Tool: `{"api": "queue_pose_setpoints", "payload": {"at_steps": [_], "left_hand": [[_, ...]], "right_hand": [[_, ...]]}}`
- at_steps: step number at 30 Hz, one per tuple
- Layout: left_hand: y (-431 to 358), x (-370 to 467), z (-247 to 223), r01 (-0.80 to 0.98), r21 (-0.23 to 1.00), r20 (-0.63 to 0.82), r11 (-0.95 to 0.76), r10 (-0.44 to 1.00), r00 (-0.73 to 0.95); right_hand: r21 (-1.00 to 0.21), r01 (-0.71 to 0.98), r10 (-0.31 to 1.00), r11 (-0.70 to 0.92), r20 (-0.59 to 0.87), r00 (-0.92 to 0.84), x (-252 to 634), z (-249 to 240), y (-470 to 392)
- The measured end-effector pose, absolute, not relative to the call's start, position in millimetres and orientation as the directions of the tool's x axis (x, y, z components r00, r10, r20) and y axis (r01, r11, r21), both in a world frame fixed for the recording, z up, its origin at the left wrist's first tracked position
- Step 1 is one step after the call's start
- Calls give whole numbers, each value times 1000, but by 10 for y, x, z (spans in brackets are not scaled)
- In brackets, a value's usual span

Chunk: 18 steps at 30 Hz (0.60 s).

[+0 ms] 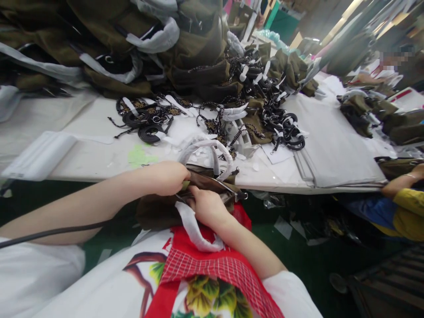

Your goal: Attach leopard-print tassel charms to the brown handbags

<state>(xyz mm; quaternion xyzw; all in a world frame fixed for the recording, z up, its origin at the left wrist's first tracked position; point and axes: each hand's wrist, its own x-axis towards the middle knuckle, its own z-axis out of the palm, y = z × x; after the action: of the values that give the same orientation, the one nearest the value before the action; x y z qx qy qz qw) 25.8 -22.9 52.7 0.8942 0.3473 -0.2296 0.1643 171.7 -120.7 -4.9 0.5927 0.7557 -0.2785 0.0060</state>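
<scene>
Crowded white counter [96, 161]
Olive bags [198, 48] heap along its far side; black coiled straps [145, 134] lie nearer, grey sheets [344, 150] to the right.

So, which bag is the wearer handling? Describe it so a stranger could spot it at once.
Find the pale table, then its near edge, above the red apron. There is an olive bag with pale-wrapped handles. Unlike the similar bags piled behind, it has the wearer's left hand and right hand at its open mouth.
</scene>
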Motion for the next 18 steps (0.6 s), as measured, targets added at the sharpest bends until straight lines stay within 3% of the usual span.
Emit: {"api": "queue_pose_setpoints", "payload": {"at_steps": [9,18], "left_hand": [[-148,420,363,586,173,-535,-792,424,731],[-147,446,302,464,238,-435,-853,333,836]], "right_hand": [[-298,932,842,207,-430,-325,1664,-85,-1090],[-297,937,889,184,-357,-288,1695,107,-1217]]}}
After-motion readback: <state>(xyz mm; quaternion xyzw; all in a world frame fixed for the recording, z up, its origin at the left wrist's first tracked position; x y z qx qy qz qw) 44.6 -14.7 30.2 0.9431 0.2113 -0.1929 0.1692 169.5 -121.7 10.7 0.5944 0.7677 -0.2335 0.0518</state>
